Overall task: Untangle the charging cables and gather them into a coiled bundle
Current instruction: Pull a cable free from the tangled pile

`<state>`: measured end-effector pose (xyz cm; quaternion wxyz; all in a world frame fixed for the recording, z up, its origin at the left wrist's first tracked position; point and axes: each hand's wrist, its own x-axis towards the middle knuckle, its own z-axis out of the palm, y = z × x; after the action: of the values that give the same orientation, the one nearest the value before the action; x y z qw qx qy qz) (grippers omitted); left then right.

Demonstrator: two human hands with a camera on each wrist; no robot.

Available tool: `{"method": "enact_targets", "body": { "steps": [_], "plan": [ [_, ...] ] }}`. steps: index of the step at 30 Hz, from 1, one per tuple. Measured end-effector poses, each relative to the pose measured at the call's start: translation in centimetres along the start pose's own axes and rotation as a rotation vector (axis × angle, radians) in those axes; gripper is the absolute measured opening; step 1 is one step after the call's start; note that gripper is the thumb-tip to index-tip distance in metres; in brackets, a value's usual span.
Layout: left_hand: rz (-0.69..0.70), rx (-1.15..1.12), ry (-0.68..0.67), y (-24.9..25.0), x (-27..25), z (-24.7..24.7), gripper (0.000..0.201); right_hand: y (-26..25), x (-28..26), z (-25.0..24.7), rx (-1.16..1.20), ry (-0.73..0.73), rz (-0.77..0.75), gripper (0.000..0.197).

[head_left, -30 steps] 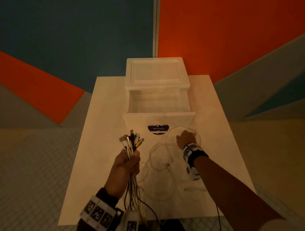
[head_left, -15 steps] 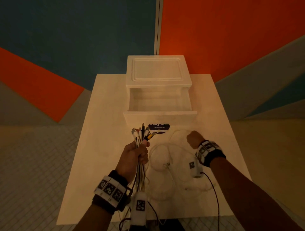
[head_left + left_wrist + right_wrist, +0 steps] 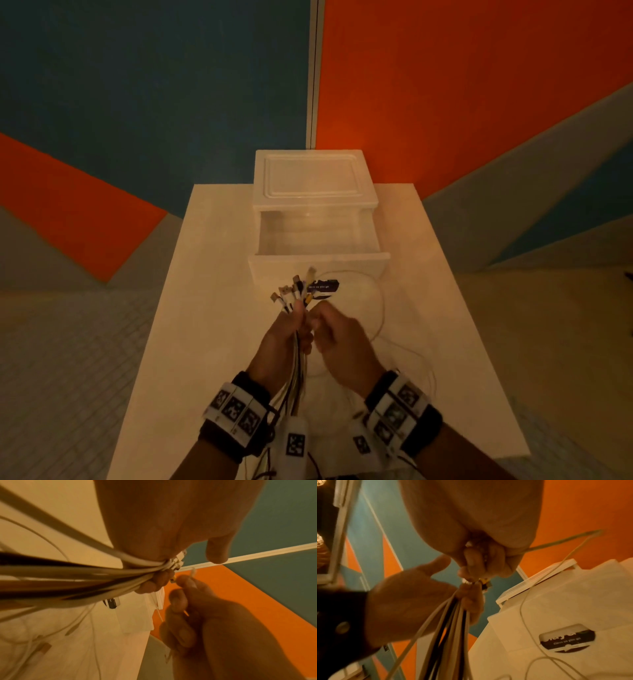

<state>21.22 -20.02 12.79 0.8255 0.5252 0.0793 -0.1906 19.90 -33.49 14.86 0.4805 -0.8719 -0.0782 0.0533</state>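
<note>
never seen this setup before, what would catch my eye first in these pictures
Front and centre, the left hand grips a fistful of cables, plug ends fanned upward, while the right hand brings a thin white cable up against it. Behind them on the white table stands a translucent drawer box with its drawer pulled open, before a bold orange and blue wall.

dim amber light, blurred wrist views

Two bare forearms. Each wrist wears a black band (image 3: 424, 419) carrying white blocks (image 3: 236, 409) printed with black square markers. A white camera pod (image 3: 295, 445) with one marker hangs under each wrist, trailing thin dark cable.
</note>
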Motion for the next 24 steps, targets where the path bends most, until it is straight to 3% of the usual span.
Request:
{"method": "enact_targets", "body": {
  "steps": [4,10,14,17,24],
  "plan": [
    [0.048,0.112,0.101,-0.7,-0.6,0.2,0.065,-0.5,-0.6,0.5,-0.213,-0.013,-0.068,0.026],
    [0.061,0.149,0.185,-1.2,-0.6,0.3,0.032,0.1,-0.9,0.0,-0.415,-0.092,-0.122,0.017],
    [0.077,0.119,0.238,-1.2,-0.7,0.5,0.022,0.7,-0.9,0.3,-0.389,-0.11,-0.051,0.012],
    [0.068,-0.071,0.255,-1.0,-0.7,0.3,0.018,1.1,-1.4,0.8,-0.325,-0.1,-0.051,0.016],
    [0.174,-0.242,0.261,2.4,-1.5,-2.8,0.026,5.2,-3.5,0.6,-0.253,-0.189,-0.043,0.022]
  ]
}}
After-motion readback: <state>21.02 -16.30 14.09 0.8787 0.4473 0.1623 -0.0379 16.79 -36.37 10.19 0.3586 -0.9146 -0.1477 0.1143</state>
